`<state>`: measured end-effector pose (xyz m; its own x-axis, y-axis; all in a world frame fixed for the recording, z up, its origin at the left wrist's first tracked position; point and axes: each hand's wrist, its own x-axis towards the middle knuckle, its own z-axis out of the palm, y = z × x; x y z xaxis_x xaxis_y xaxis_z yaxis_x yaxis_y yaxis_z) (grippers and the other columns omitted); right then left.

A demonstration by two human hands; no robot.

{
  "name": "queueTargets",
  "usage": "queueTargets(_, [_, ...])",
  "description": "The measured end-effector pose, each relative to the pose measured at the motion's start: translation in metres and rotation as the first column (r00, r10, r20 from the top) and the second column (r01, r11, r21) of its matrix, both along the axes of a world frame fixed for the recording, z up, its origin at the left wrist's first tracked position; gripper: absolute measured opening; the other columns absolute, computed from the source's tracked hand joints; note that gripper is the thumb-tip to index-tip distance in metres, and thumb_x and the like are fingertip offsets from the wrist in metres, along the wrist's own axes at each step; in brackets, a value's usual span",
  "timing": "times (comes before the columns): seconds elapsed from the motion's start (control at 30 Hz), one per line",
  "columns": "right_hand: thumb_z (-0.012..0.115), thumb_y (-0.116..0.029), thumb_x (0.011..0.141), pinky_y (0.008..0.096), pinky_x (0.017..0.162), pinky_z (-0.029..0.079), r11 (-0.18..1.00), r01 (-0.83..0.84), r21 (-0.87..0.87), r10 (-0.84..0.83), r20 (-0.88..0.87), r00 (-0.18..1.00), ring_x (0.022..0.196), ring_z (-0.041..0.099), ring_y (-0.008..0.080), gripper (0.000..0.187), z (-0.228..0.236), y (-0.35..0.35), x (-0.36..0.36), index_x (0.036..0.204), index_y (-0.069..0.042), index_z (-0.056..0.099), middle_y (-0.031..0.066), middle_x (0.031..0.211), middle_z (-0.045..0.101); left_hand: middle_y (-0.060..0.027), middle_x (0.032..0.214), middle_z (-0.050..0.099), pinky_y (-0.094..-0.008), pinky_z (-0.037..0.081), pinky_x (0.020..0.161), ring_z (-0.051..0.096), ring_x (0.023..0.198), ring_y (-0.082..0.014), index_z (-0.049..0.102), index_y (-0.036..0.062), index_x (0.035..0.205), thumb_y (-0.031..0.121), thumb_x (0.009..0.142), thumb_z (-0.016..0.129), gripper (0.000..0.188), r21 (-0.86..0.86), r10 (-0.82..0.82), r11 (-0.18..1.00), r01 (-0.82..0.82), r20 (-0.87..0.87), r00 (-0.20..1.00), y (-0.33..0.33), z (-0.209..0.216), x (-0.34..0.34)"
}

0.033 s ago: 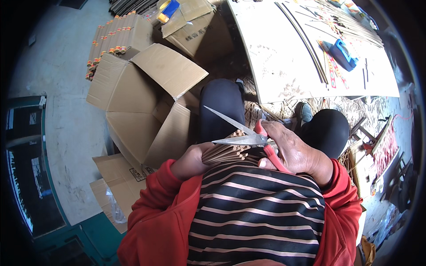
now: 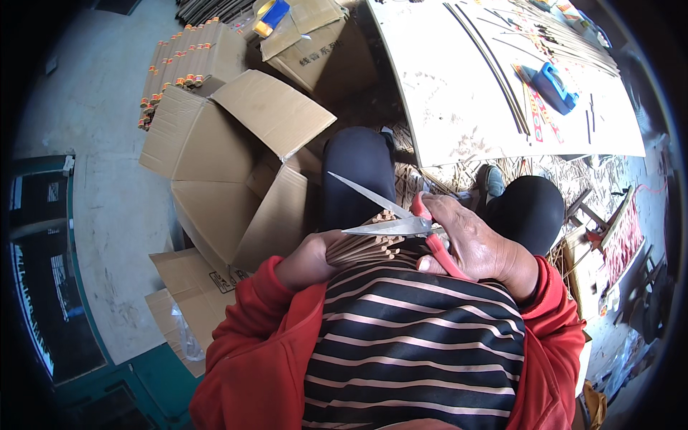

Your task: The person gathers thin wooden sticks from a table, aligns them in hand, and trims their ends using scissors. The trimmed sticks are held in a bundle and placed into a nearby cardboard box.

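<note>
My left hand (image 2: 315,259) is closed around a bundle of brown incense sticks (image 2: 362,249), held in front of my striped shirt, their cut-looking ends pointing right. In my right hand (image 2: 469,240) is a pair of scissors (image 2: 390,227) with red handles, the thumb and fingers at the loops. The blades are spread and point left. One blade lies across the top of the stick ends; the other rises above them, over my dark trouser leg. My left fingertips are hidden behind the sticks.
An open cardboard box (image 2: 215,197) stands to my left, with banded stick bundles (image 2: 183,61) behind it. Another box (image 2: 326,61) carries a blue-and-yellow tape dispenser (image 2: 271,18). At the far right, a white table (image 2: 451,107) holds loose sticks and a blue tool (image 2: 555,89). Stick scraps litter the floor.
</note>
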<state>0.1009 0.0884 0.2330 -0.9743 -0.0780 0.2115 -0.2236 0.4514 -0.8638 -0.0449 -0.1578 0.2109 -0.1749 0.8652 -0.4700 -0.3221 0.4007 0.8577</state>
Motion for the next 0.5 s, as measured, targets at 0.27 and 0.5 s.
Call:
queueTargets(0.27, [0.071, -0.030, 0.071, 0.0392, 0.078, 0.041, 0.999, -0.022, -0.037, 0.022, 0.002, 1.000, 0.084, 0.049, 0.0354, 0.051, 0.006, 0.001, -0.003, 0.098, 0.002, 0.044, 0.0189, 0.092, 0.047, -0.0049, 0.098, 0.060, -0.0248, 0.044, 0.081, 0.053, 0.089, -0.0088, 0.055, 0.0000, 0.102, 0.010, 0.082, 0.060, 0.023, -0.008, -0.164, 0.986, 0.167, -0.242, 0.956, 0.002, -0.016, -0.009])
queueTargets(0.5, [0.069, -0.028, 0.072, 0.0390, 0.069, 0.044, 0.999, 0.034, 0.028, -0.035, 0.023, 0.999, 0.076, 0.052, 0.0358, 0.042, 0.009, 0.000, -0.002, 0.088, 0.002, 0.044, 0.0183, 0.081, 0.049, -0.0095, 0.121, 0.047, -0.0296, 0.041, 0.093, 0.048, 0.109, -0.0164, 0.036, 0.0018, 0.126, 0.001, 0.085, 0.052, 0.043, 0.015, -0.241, 0.970, 0.244, -0.111, 0.964, 0.010, 0.005, -0.009])
